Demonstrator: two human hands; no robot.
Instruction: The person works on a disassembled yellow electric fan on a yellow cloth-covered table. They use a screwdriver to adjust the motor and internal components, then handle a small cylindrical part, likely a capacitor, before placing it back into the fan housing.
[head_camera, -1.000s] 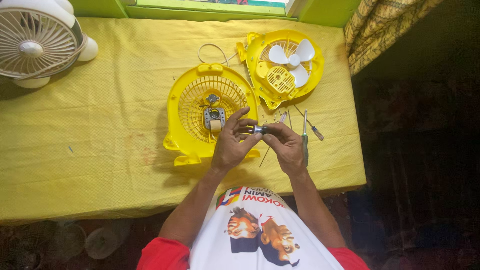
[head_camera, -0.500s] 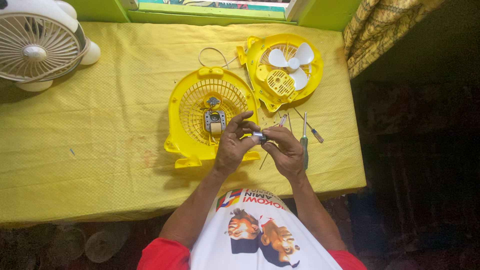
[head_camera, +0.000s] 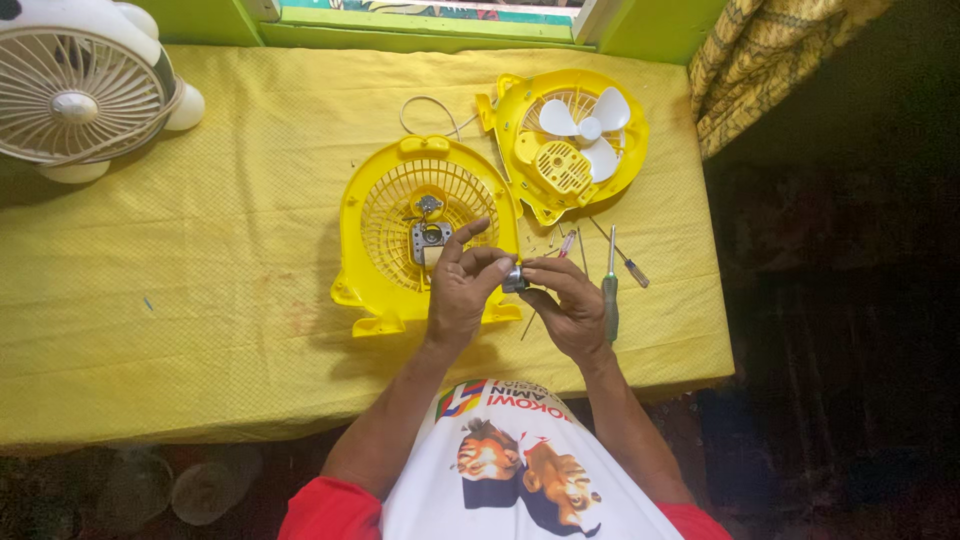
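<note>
In the head view, a small metal part (head_camera: 514, 279), possibly a motor piece though too small to be made out clearly, is pinched between the fingertips of the left hand (head_camera: 462, 290) and the right hand (head_camera: 568, 305), both closed on it. It is held just above the lower right rim of the yellow fan housing (head_camera: 372, 215) lying on the desk (head_camera: 200, 260). Screwdrivers (head_camera: 610, 290) are laid beside the right hand, and a second yellow housing with white blades (head_camera: 585, 135) is seen beyond.
</note>
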